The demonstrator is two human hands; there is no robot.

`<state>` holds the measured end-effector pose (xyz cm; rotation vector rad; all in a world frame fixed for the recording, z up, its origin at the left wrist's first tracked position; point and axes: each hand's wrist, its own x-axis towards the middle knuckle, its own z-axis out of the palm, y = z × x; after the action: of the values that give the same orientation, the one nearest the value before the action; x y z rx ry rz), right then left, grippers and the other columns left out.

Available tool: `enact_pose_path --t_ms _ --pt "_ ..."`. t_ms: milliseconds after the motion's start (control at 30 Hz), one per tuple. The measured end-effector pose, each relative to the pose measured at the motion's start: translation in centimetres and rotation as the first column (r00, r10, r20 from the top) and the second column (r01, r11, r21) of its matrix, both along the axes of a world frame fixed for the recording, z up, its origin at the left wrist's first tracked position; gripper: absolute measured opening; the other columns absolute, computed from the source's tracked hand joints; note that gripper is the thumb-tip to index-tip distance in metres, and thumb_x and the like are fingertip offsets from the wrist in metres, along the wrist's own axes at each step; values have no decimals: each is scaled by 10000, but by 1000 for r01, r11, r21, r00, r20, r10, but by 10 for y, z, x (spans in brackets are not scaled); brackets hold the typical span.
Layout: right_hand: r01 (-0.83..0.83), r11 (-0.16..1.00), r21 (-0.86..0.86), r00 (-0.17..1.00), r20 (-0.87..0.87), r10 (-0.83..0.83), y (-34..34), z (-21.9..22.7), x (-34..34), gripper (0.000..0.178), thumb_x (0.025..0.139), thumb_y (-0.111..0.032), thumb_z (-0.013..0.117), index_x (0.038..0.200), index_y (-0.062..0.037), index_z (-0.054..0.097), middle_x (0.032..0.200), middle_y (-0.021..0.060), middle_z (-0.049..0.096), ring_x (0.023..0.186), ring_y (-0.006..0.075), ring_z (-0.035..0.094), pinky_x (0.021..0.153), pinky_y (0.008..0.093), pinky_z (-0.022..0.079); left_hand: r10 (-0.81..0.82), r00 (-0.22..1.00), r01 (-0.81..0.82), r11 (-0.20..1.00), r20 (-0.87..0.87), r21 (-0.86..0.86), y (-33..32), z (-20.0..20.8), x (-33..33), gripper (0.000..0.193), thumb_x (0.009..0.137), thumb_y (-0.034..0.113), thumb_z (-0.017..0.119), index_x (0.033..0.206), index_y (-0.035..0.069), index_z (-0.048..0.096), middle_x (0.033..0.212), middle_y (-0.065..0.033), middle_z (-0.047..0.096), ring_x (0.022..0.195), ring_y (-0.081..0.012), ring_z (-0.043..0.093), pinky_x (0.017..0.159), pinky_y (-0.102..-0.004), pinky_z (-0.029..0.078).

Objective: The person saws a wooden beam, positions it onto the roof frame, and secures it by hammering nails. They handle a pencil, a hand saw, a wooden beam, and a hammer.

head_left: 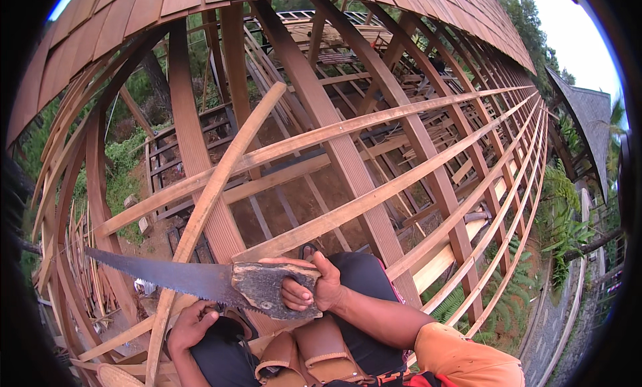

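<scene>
Your right hand [321,290] gripped the handsaw [227,283] right of the wooden batten [214,186], blade [160,275] leftward across the batten's long axis; your left hand [192,330], nearer, curled beside its lower part, grasp unclear

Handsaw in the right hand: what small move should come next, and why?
Probably steady the slanting batten with the left hand before any stroke: the handsaw crosses in front of it, toothed edge down, and that hand is close beside it.
</scene>
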<state>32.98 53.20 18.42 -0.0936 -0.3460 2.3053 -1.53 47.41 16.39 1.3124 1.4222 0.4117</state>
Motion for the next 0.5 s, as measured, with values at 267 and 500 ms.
enact_pose_path --t_ms 267,500 --pt "-47 999 -8 997 -54 47 -7 12 3 1122 887 -735 548 1540 108 199 577 -9 444 486 113 413 497 281 384 -83 981 93 994 -173 52 2 14 2 344 915 270 678 1088 -27 679 940 -145 692 860 -204 645 792 -353 509" --pt "-57 998 21 998 -1 57 7 2 3 1093 904 -741 508 1539 102 225 574 -11 440 479 112 398 492 270 379 -52 967 100 978 251 -182 8 0 -9 369 997 227 591 1254 -36 624 1067 -111 720 1014 -183 659 946 -313 492"
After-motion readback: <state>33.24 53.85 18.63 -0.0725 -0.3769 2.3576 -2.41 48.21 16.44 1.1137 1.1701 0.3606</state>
